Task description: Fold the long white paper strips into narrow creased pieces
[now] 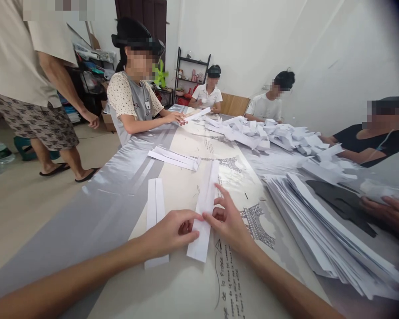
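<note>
A long folded white paper strip [209,188] lies lengthwise before me on the printed table cover. My left hand [173,230] grips its left side near the lower part, thumb and forefinger close together on the paper. From the other side my right hand [231,221] holds the strip's right edge, its thumb by the left fingertips and its forefinger reaching up along the edge. Partly hidden behind my left hand is another folded strip [155,199] with a crease line down its middle. Farther off, several folded strips [174,158] lie together at an angle.
A stack of long white paper sheets [322,235] lies to the right, near a dark flat item [339,204]. Beyond it spreads a heap of folded paper pieces [262,133]. Several people sit around the table, one holding a strip [199,114]. Another person [53,84] stands at left.
</note>
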A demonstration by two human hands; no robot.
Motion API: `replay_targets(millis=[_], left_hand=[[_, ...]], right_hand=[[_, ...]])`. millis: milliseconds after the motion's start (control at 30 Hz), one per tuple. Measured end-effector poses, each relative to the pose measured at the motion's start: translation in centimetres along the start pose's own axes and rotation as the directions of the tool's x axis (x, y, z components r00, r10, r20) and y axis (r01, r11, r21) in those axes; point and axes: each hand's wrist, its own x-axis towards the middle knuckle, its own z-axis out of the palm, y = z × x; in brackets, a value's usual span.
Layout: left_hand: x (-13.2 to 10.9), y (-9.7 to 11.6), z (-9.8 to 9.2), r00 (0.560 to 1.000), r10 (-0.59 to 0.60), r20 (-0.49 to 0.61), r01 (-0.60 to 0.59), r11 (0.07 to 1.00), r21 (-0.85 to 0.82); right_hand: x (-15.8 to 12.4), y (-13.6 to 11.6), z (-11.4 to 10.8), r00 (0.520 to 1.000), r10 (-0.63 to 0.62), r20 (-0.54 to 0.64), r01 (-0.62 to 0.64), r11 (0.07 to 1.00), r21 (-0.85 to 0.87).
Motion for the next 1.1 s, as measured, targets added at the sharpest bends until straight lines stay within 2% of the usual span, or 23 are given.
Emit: replay_targets(millis=[33,100,200,333,467,533,633,767,967,1100], left_hand=[[-0.1,0.1,0.1,0.999,0.040,0.003,-0.040,0.995,0.086],[-0.2,0.2,0.1,0.994,0.109,0.002,-0.106,0.963,0.249],[-0.4,0.2,0.0,0.982,0.187,0.000,-0.169,0.888,0.427],[-0.3,-0.3,-0.3,0.934,0.342,0.104,-0.348,0.803,0.484],[-0.3,-0.5,-0.5,0.892,0.419,0.167,-0.436,0.705,0.559],[-0.3,-0.5,-0.6,0.854,0.470,0.222,-0.503,0.640,0.581],[-0.3,-0.5,-0.6,0.790,0.547,0.279,-0.596,0.574,0.561],[-0.1,-0.7,-0.7,0.754,0.598,0.272,-0.632,0.548,0.548],[-0.3,-0.7,-0.4,0.700,0.647,0.302,-0.674,0.459,0.579],[-0.7,-0.2,-0.3,0.695,0.650,0.307,-0.687,0.477,0.548]], right_hand=[[0.0,0.4,0.0,0.998,-0.058,0.021,0.061,0.988,-0.144],[-0.1,1.0,0.0,0.984,-0.169,0.056,0.177,0.893,-0.414],[-0.2,1.6,0.0,0.954,-0.278,0.109,0.284,0.737,-0.613],[-0.1,1.9,-0.3,0.938,-0.304,0.168,0.339,0.693,-0.636],[0.4,2.3,-0.9,0.927,-0.261,0.270,0.374,0.704,-0.604],[0.8,2.5,-1.2,0.920,-0.253,0.301,0.388,0.706,-0.592],[1.4,2.7,-1.5,0.916,-0.290,0.278,0.401,0.697,-0.595],[2.1,2.6,-1.8,0.913,-0.323,0.251,0.409,0.711,-0.573],[2.5,2.4,-2.3,0.922,-0.253,0.294,0.381,0.732,-0.564],[2.6,1.8,-2.3,0.926,-0.265,0.269,0.375,0.728,-0.574]])
